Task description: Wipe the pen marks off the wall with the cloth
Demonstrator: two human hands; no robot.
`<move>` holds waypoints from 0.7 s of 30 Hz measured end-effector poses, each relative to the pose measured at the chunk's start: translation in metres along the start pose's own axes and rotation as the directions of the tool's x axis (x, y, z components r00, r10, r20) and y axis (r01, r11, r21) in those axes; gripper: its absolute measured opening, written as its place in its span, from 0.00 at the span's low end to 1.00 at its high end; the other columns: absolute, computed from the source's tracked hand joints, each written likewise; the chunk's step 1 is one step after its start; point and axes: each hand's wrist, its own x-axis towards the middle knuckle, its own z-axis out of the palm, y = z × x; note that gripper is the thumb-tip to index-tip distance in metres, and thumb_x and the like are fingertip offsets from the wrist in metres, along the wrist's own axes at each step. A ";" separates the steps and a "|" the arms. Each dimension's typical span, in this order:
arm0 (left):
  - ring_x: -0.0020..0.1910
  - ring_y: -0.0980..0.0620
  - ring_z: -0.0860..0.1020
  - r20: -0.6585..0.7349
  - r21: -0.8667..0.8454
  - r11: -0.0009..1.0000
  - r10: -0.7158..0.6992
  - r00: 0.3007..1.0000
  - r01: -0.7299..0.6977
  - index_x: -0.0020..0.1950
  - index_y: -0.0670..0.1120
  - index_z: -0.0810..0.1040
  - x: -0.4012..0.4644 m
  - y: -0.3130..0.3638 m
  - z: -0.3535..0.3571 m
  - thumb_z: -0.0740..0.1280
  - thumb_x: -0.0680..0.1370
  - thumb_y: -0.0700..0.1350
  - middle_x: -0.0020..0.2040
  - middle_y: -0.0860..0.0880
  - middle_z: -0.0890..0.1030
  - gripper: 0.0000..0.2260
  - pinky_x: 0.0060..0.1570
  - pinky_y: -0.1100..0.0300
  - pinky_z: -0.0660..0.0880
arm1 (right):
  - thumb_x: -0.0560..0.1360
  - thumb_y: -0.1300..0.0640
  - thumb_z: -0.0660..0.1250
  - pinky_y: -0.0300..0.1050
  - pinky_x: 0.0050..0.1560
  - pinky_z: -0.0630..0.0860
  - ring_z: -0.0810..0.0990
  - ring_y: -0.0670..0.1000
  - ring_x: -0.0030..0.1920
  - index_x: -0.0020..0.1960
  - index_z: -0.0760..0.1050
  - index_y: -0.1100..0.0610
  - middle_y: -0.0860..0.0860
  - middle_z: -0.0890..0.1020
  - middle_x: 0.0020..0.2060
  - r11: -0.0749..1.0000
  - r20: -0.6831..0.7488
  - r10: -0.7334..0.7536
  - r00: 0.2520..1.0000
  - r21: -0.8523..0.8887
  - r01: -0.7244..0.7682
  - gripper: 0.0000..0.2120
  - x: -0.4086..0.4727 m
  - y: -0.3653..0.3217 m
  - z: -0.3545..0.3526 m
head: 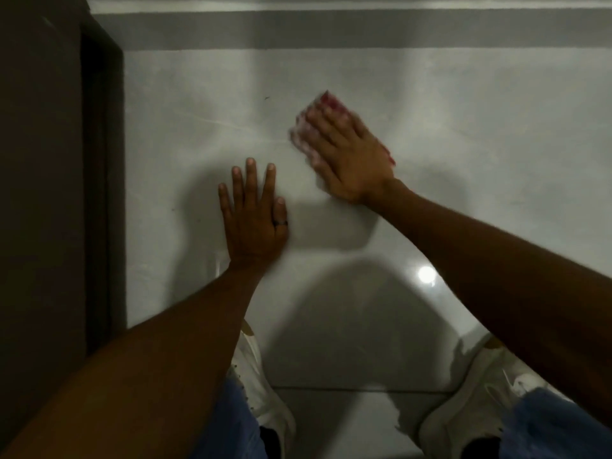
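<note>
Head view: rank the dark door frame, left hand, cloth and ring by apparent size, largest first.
1. dark door frame
2. left hand
3. cloth, visible part only: blurred and mostly under the right hand, so its rank is unsure
4. ring

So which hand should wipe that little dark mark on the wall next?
Probably the right hand: it presses the cloth on the wall, not far from the mark. The left hand lies flat and bare.
</note>
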 end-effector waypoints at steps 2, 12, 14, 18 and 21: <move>0.87 0.39 0.56 -0.009 0.005 1.000 -0.003 1.000 0.003 0.87 0.52 0.59 -0.001 0.001 -0.001 0.52 0.88 0.55 0.88 0.43 0.59 0.27 0.85 0.36 0.52 | 0.88 0.43 0.45 0.63 0.87 0.46 0.46 0.56 0.88 0.87 0.47 0.50 0.53 0.50 0.88 0.968 -0.011 0.240 0.971 0.080 -0.238 0.30 0.040 -0.018 -0.012; 0.87 0.38 0.56 0.005 0.030 1.000 0.005 1.000 -0.005 0.87 0.50 0.60 -0.001 0.002 -0.002 0.53 0.88 0.54 0.88 0.42 0.59 0.27 0.85 0.35 0.53 | 0.87 0.44 0.46 0.63 0.86 0.54 0.51 0.56 0.87 0.87 0.52 0.51 0.53 0.55 0.87 0.998 -0.030 0.041 0.999 0.057 -0.039 0.29 -0.032 -0.048 0.017; 0.87 0.38 0.56 0.004 0.021 1.000 0.005 1.000 -0.005 0.87 0.51 0.59 -0.002 -0.001 -0.001 0.53 0.88 0.54 0.88 0.42 0.59 0.27 0.85 0.35 0.52 | 0.87 0.44 0.48 0.63 0.85 0.54 0.51 0.56 0.87 0.87 0.52 0.51 0.53 0.55 0.87 0.999 -0.015 -0.004 1.000 0.041 0.005 0.29 -0.104 -0.047 0.030; 0.87 0.37 0.56 0.003 0.030 1.000 0.008 1.000 -0.008 0.87 0.51 0.58 -0.004 0.000 0.002 0.52 0.88 0.55 0.88 0.42 0.59 0.27 0.85 0.35 0.52 | 0.86 0.46 0.53 0.62 0.85 0.56 0.57 0.56 0.86 0.84 0.62 0.49 0.52 0.63 0.85 0.912 0.117 -0.410 0.904 0.032 0.410 0.27 -0.186 0.008 0.043; 0.87 0.38 0.57 -0.015 0.035 0.999 0.003 1.000 -0.002 0.87 0.52 0.59 -0.004 0.000 0.005 0.51 0.89 0.55 0.88 0.43 0.59 0.26 0.85 0.36 0.53 | 0.85 0.50 0.61 0.63 0.83 0.64 0.65 0.60 0.83 0.81 0.68 0.53 0.56 0.70 0.81 0.968 -0.007 -0.251 0.968 -0.027 0.251 0.25 -0.155 0.053 0.028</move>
